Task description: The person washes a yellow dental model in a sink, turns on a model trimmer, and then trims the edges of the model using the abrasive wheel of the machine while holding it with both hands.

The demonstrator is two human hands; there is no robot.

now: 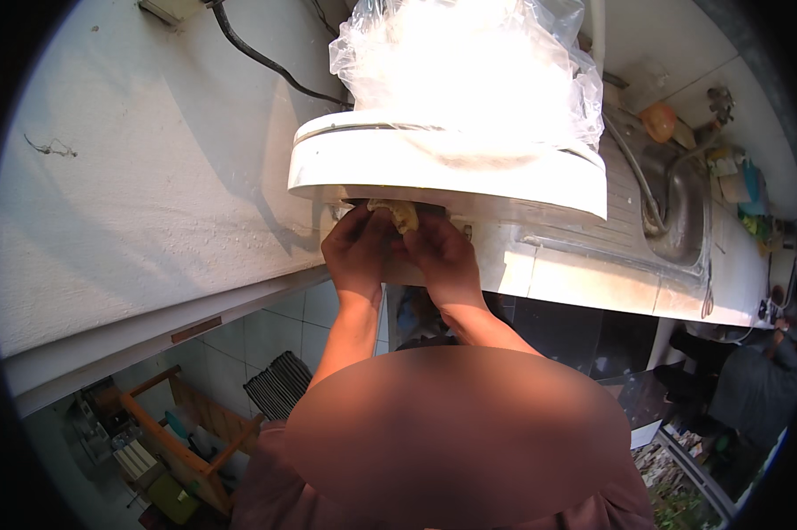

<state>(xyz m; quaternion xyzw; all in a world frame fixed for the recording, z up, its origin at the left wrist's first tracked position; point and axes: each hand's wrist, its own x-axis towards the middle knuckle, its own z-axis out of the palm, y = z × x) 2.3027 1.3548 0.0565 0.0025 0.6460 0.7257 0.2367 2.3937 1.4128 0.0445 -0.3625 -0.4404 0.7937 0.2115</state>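
Note:
Under the curved front rim of a white housing (447,168), my left hand (356,247) and my right hand (436,256) are raised side by side, fingers curled around a small, irregular, pale yellowish piece (395,215). What that piece is I cannot make out, and some fingertips are in shadow beneath the housing. A bright, overexposed clear plastic bag (363,53) covers the top of the housing, so what is inside it cannot be told.
A steel sink (677,247) with a hose and small items lies right of the housing; a white ledge (133,221) and black cable lie left. Below left stand a wooden rack (182,415) and dark ribbed object. A person in grey (752,397) is at lower right.

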